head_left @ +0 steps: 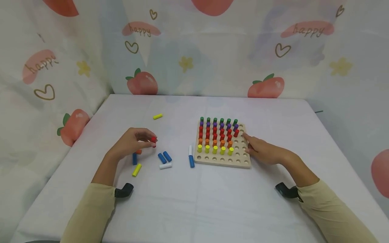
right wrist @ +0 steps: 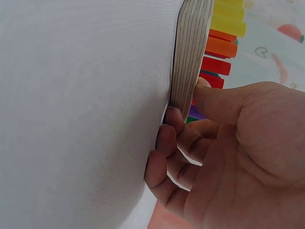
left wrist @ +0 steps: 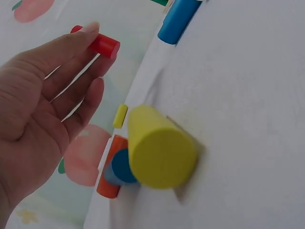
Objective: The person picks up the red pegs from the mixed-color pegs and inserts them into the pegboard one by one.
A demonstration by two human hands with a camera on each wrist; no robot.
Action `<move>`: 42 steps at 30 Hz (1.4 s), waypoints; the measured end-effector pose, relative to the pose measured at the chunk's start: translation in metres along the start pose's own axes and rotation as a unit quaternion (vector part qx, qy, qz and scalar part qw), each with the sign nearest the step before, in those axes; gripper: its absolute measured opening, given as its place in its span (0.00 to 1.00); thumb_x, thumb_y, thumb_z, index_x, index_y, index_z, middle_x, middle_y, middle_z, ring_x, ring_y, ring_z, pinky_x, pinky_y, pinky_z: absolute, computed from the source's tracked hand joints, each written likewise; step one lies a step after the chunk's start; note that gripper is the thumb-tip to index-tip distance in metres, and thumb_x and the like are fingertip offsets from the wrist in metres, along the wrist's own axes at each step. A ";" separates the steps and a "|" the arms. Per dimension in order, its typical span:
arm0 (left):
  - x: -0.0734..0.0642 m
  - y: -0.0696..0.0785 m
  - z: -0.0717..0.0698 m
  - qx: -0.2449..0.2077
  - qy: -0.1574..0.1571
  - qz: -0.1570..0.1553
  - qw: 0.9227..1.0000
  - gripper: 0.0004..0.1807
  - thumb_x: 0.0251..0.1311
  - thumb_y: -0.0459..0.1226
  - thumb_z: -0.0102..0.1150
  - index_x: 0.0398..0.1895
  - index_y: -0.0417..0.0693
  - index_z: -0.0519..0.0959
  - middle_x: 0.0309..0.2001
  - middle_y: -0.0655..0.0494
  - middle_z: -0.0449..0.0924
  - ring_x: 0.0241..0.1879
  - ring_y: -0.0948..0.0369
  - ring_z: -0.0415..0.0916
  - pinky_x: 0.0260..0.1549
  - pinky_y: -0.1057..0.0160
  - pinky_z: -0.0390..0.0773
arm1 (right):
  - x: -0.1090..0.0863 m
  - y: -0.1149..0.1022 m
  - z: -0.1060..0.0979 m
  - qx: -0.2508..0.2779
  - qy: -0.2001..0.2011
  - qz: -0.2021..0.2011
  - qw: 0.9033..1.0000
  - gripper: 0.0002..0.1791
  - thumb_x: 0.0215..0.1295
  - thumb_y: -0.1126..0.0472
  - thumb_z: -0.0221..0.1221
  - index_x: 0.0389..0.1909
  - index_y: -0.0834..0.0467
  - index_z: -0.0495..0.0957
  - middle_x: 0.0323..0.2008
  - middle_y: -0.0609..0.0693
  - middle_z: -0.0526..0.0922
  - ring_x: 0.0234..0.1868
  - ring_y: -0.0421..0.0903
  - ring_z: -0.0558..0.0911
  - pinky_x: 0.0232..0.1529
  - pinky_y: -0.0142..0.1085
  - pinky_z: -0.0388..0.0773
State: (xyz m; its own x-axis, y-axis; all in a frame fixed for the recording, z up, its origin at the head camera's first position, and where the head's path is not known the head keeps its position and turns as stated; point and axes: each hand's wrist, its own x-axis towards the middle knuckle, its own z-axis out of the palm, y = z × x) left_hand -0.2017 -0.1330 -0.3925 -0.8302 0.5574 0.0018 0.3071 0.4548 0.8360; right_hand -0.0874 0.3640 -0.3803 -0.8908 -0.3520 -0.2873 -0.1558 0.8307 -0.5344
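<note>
My left hand [head_left: 132, 142] pinches a red peg [left wrist: 106, 45] between thumb and fingertips, raised above the left of the table. Around it lie an orange peg [left wrist: 112, 167], a blue peg [head_left: 134, 159] and a yellow peg [head_left: 136, 170]. My right hand [head_left: 262, 150] holds the right edge of a wooden pegboard [head_left: 223, 162], thumb at its upper face and fingers against its side. Rows of green, purple, red, orange and yellow pegs [head_left: 215, 149] stand upright in the board. Bare holes run along its front row and right side.
Two blue pegs [head_left: 164, 157] and a white peg [head_left: 165, 165] lie between my left hand and the board. Beside the board's left edge, another white peg [head_left: 190, 150] and blue peg [head_left: 191, 161] lie end to end. A yellow peg [head_left: 157, 116] lies farther back.
</note>
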 end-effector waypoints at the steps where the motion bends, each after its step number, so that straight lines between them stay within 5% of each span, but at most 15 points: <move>1: 0.001 0.002 0.000 -0.001 0.000 0.000 1.000 0.14 0.62 0.39 0.74 0.50 0.51 0.86 0.45 0.57 0.87 0.48 0.55 0.83 0.46 0.56 0.84 | 0.000 0.000 0.000 0.003 -0.001 0.001 1.000 0.41 0.82 0.55 0.50 0.80 0.71 0.40 0.77 0.74 0.50 0.77 0.71 0.51 0.71 0.64 0.53; 13: 0.020 0.022 -0.004 -0.012 -0.001 0.042 0.999 0.12 0.65 0.35 0.71 0.51 0.49 0.85 0.46 0.55 0.86 0.47 0.57 0.84 0.49 0.61 0.83 | -0.003 -0.003 -0.001 0.004 0.001 -0.003 1.000 0.40 0.83 0.55 0.50 0.80 0.72 0.41 0.77 0.74 0.48 0.77 0.72 0.49 0.71 0.65 0.52; 30: 0.060 0.054 0.033 -0.046 -0.036 0.086 0.995 0.11 0.65 0.35 0.71 0.50 0.49 0.85 0.44 0.55 0.87 0.44 0.56 0.85 0.50 0.56 0.83 | -0.003 -0.004 0.001 0.000 -0.001 0.006 1.000 0.40 0.83 0.55 0.49 0.80 0.72 0.40 0.78 0.74 0.48 0.77 0.71 0.49 0.71 0.63 0.52; 42: 0.078 0.062 0.052 -0.068 -0.051 0.094 0.992 0.13 0.66 0.35 0.70 0.52 0.45 0.84 0.47 0.53 0.86 0.46 0.56 0.85 0.51 0.57 0.83 | -0.003 -0.005 0.001 -0.005 0.000 0.013 1.000 0.40 0.83 0.56 0.49 0.80 0.71 0.40 0.78 0.73 0.48 0.77 0.71 0.49 0.71 0.63 0.51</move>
State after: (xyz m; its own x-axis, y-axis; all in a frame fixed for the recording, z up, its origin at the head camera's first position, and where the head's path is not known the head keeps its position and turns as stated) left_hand -0.2233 -0.0257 -0.3691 -0.7104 0.6945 0.1140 0.3799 0.2420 0.8928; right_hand -0.0832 0.3606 -0.3776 -0.8951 -0.3292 -0.3008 -0.1364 0.8444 -0.5181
